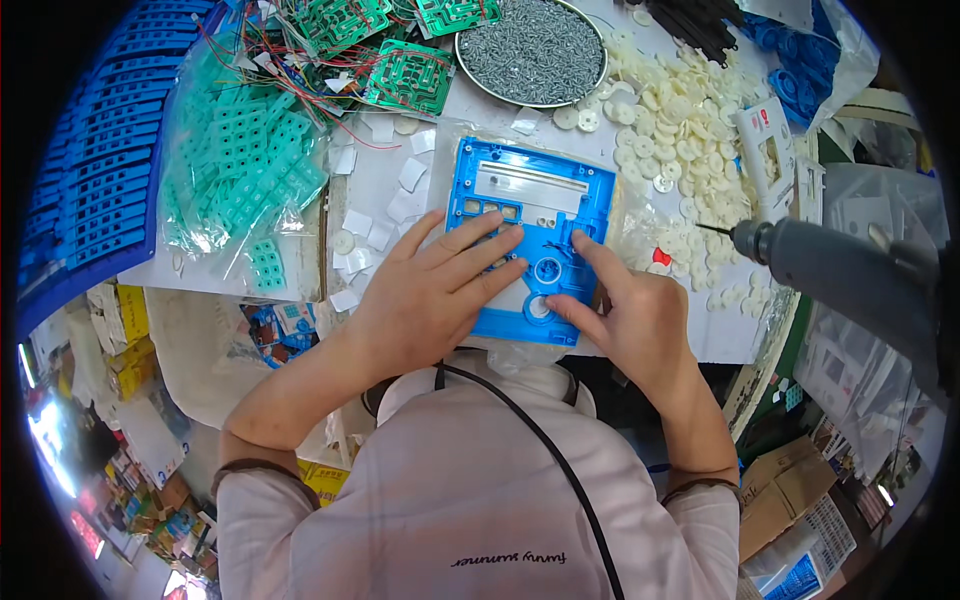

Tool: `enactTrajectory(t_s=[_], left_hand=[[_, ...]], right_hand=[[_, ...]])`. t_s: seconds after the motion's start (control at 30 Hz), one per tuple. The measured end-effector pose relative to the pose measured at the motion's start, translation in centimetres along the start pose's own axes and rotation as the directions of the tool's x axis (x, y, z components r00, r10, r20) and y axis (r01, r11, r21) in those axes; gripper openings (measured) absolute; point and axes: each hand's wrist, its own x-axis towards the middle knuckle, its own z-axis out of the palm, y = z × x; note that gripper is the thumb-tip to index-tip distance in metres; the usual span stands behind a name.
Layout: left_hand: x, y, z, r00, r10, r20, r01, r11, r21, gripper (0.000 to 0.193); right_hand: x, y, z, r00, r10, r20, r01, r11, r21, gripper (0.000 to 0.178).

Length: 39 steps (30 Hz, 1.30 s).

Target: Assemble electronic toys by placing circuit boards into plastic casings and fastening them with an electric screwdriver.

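In front of me lies a blue plastic casing (485,322), its ribbed inner side up, with a clear window strip, square openings and round rings. My left hand (430,285) rests flat across its left half, fingers stretched and spread over the square openings. At the right edge, my right hand (640,315) holds the casing. Its index finger presses near small blue fittings, and its thumb lies by the lower ring (539,307). The other right fingers are mostly hidden at the edge. Under the casing is a clear plastic bag (525,356).
A round tray of screws (531,50) stands behind the casing. Green circuit boards (410,78) with wires and bagged turquoise button pads (235,150) lie left. Cream plastic discs (690,110) spread right. An electric screwdriver (800,250) juts in from the right. White paper squares (410,175) lie nearby.
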Motion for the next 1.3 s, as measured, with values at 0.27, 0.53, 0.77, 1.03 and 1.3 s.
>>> enactTrajectory(t_s=[0.27,0.53,0.77,1.03,1.3], left_hand=[[-0.2,0.8,1.1,0.996,-0.058,-0.068,0.053,0.996,-0.073,0.063],[1.1,0.9,-1.7,0.989,-0.145,-0.039,0.130,0.957,-0.259,0.049],[0.9,0.1,-0.9,0.989,-0.125,-0.083,0.102,0.966,-0.237,0.044],[1.8,0.1,-2.0,0.982,-0.085,-0.170,0.048,0.976,-0.212,0.040],[4.1,0.0,-2.8,0.903,-0.246,-0.352,0.034,0.859,-0.511,0.023]], right_hand=[[0.5,0.7,-0.3,1.000,0.000,0.003,0.000,0.990,0.142,0.059],[5.7,4.7,0.0,0.941,0.077,-0.330,0.036,0.945,0.325,0.025],[11.9,5.5,-0.1,0.967,-0.001,-0.256,-0.006,1.000,-0.027,0.022],[12.6,6.1,-0.4,0.964,-0.172,-0.203,0.108,0.950,-0.292,0.010],[10.5,7.6,0.2,0.894,-0.205,-0.399,0.197,0.978,-0.061,0.012]])
